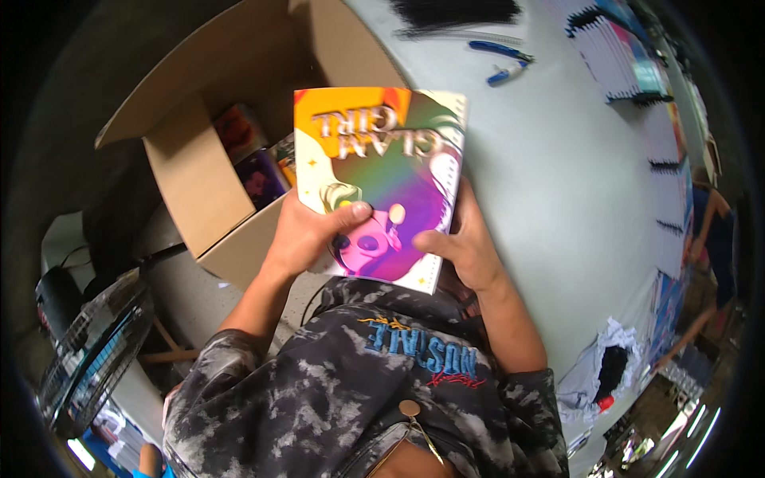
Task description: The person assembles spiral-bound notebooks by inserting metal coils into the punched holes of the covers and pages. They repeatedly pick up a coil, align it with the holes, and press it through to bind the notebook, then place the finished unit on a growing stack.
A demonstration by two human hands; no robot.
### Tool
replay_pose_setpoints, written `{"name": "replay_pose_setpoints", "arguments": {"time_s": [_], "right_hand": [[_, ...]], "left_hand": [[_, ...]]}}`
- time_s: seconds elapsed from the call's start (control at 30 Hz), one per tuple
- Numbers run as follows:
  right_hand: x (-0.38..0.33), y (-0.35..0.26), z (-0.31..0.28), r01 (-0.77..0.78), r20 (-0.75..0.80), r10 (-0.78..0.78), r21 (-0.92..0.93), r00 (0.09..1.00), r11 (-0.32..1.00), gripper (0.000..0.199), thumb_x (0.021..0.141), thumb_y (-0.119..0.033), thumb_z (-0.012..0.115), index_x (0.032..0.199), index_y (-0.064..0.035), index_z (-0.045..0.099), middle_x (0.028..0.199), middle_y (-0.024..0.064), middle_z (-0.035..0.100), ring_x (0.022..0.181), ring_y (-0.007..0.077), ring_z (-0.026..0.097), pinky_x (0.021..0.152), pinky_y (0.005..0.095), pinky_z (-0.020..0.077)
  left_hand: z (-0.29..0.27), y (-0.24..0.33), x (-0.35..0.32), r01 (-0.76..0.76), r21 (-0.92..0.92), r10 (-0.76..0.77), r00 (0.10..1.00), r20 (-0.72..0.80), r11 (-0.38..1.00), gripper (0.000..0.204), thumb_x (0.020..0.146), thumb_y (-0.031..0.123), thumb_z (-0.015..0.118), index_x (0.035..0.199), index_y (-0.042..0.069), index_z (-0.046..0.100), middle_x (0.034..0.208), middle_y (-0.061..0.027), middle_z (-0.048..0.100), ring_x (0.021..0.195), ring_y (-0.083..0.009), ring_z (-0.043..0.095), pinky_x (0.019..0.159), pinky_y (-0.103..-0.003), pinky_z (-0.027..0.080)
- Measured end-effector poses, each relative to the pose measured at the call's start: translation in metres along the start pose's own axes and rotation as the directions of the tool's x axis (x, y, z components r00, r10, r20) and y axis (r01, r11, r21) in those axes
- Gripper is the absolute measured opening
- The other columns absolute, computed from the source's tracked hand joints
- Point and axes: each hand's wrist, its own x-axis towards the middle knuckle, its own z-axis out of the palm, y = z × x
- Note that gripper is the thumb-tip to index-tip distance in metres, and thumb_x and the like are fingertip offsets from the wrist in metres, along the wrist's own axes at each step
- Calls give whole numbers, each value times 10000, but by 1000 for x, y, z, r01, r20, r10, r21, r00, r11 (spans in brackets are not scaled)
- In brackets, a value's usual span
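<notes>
Both my hands hold a notebook [382, 175] with a bright cover in orange, green, purple and pink, its printing upside down to me. My left hand [307, 231] grips its near left side, thumb on the cover. On the near right side, my right hand [466, 243] is closed the same way, the fingers hidden beneath. A row of small holes runs along the notebook's right edge. Behind it to the left stands an open cardboard box [191, 175], with several colourful notebooks [259, 175] inside. The notebook partly covers the box's right side.
On the pale table [542, 215] lie blue-handled pliers [502, 54] and a bundle of black binding wires [458, 12]. Stacks of notebooks [621, 60] line the right edge. A crumpled cloth or bag [598, 366] lies near right. A fan [100, 342] stands left; another person [709, 231] is far right.
</notes>
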Motion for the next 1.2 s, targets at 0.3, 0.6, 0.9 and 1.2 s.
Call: {"name": "replay_pose_setpoints", "arguments": {"time_s": [0.3,0.6,0.9,1.2], "right_hand": [[-125,-15,-80,146,-354,123,642,927,753,337,810,-252,514,1026,7,523,1032,159,542,943,282,552,848,401,447],[-161,-2,-161,331,-779,18,288,627,898,432,907,-215,452,1291,-29,378,1243,132,490,1107,279,506,952,441,400],[-157,-4,-153,299,-804,33,260,594,918,457,908,-256,447,1298,-33,366,1236,126,491,1107,265,508,942,417,410],[-148,-10,-135,332,-851,57,264,521,906,441,872,-212,483,1243,15,413,1169,151,525,1047,251,545,917,379,433]], "left_hand": [[-101,20,151,-199,723,484,849,-210,662,412,840,308,541,1078,-26,584,1022,-149,630,942,-231,598,831,-301,438],[-232,-217,313,369,756,-624,778,67,541,698,692,664,596,1027,54,641,1018,-100,630,945,-169,567,877,-318,411],[-234,-240,309,368,721,-594,801,75,587,636,628,496,737,1048,30,630,996,-92,649,928,-190,605,864,-294,425],[-245,-237,309,535,651,-774,620,131,538,450,724,397,689,1021,65,623,913,-61,654,828,-182,619,766,-328,470]]}}
